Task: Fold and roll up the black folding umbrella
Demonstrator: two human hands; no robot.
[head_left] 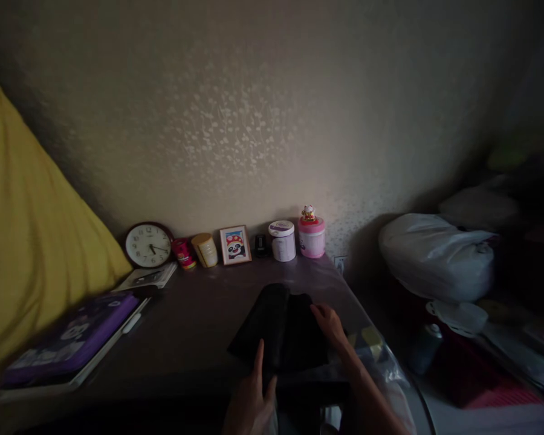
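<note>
The right hand (330, 326) is clamped on the right edge of a black folded cloth (272, 320), its forearm reaching in from the lower right. The left hand (252, 396) has forefinger and thumb apart, the fingertip at the cloth's near edge; whether it touches is too dark to tell. The cloth lies near the front edge of the bench (190, 314).

Along the back stand a red cup (184, 254), a yellow canister (205, 250), a picture frame (235, 246), a lidded white tub (281, 241) and a pink tub (312, 238) with a cat figurine (308, 213) on its lid. The tubs' contents are hidden.

A clock (148, 245) leans at the back left; a purple case (72, 338) lies nearer, beside a yellow curtain (27, 229). Right of the bench sit a bulging white plastic bag (435, 257) and a spray can (426, 349), before a patterned wall (236, 121).
</note>
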